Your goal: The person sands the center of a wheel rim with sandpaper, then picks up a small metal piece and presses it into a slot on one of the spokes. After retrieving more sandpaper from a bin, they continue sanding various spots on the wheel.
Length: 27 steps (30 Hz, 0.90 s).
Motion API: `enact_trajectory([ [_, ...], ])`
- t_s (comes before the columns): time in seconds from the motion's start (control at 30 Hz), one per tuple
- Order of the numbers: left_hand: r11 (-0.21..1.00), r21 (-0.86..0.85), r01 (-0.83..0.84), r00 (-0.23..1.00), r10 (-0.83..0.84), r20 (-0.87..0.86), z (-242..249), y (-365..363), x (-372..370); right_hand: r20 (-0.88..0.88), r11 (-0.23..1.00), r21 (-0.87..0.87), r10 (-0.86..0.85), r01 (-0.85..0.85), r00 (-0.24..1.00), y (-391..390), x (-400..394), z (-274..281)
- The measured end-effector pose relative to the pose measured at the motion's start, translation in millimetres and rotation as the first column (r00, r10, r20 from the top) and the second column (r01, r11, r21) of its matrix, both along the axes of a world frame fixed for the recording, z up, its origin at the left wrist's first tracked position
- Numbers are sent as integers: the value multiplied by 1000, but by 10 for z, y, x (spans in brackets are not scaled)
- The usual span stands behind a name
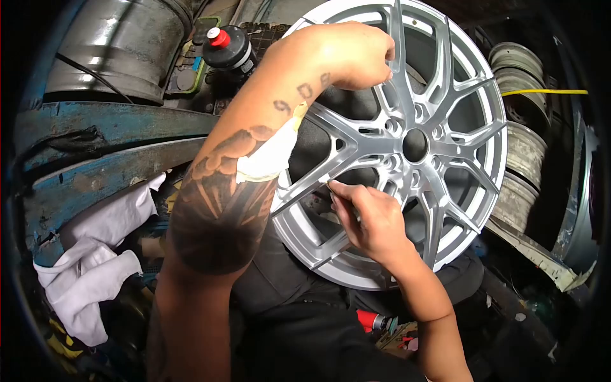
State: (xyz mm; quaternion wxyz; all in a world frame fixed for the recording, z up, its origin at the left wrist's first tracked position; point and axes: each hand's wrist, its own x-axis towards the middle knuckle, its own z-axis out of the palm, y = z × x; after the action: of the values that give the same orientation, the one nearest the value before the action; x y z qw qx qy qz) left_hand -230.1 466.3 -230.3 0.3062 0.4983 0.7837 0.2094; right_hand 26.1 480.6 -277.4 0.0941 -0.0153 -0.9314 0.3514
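Note:
A silver alloy wheel [415,124] with forked spokes leans face-up in front of me, its lower edge over my lap. My left hand [364,56] reaches across its top left, fingers curled against an upper spoke. Over my left forearm lies a white, putty-like patch [270,153] with a yellowish tip. My right hand [377,223] is closed in a pinch at the edge of a lower-left spoke, the fingertips right at the metal. What sits between those fingers I cannot tell.
A black bottle with a red cap [228,48] stands at upper left, near a large metal drum [114,48]. Blue steel beams [121,140] cross the left, with a white cloth [95,274] below. Stacked bare rims [519,140] stand at right. A red tool [369,320] lies low.

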Motion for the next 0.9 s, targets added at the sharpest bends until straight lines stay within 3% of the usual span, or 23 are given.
enact_trajectory([
  [0.2,999,39,-1,1000,1,-15,4,-38,15,80,1000,12,-18,17,997,-30,-8,-93],
  [0.3,999,40,-7,1000,8,-27,20,12,9,36,998,41,-41,39,999,-81,7,-107],
  [0.43,998,59,-3,999,6,-39,-64,-18,7,85,997,-43,-62,66,994,-75,-22,-78],
  [0.6,998,55,-14,996,19,-91,-45,-3,-1,145,992,120,-50,33,988,-79,-44,49],
  [0.73,998,44,38,991,-32,-129,-65,17,34,123,994,108,-41,27,992,-83,-62,95],
  [0.9,998,56,19,999,-16,-42,-89,15,25,63,997,58,-51,47,997,-98,-36,-38],
])
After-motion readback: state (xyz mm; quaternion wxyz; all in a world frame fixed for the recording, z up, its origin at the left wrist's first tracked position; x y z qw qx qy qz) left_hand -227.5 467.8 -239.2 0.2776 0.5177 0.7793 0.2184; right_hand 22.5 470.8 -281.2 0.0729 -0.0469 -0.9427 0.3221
